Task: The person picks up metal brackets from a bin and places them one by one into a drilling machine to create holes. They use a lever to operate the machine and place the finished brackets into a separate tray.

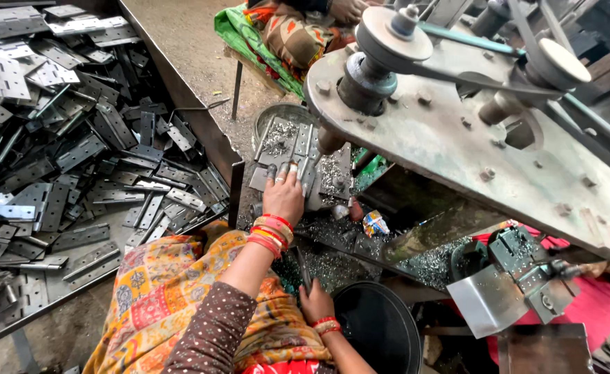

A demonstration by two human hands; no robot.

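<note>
A heap of grey hinges (76, 138) lies well left of the fingers. The left hand (284, 197) has fingers spread flat on a hinge plate (284, 163) over a metal bowl (277, 118). Below it, the right hand (317, 301) is clenched around a thin metal rod (303, 266), just beside a black bucket (381, 325). A small colourful wrapper (374, 223) lies right of the fingers.

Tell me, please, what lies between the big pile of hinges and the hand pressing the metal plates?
In the head view, a dark upright metal bar stands between the hinge pile and the left hand.

Single head view looks steeply down, close over the workbench (416, 208)
</note>
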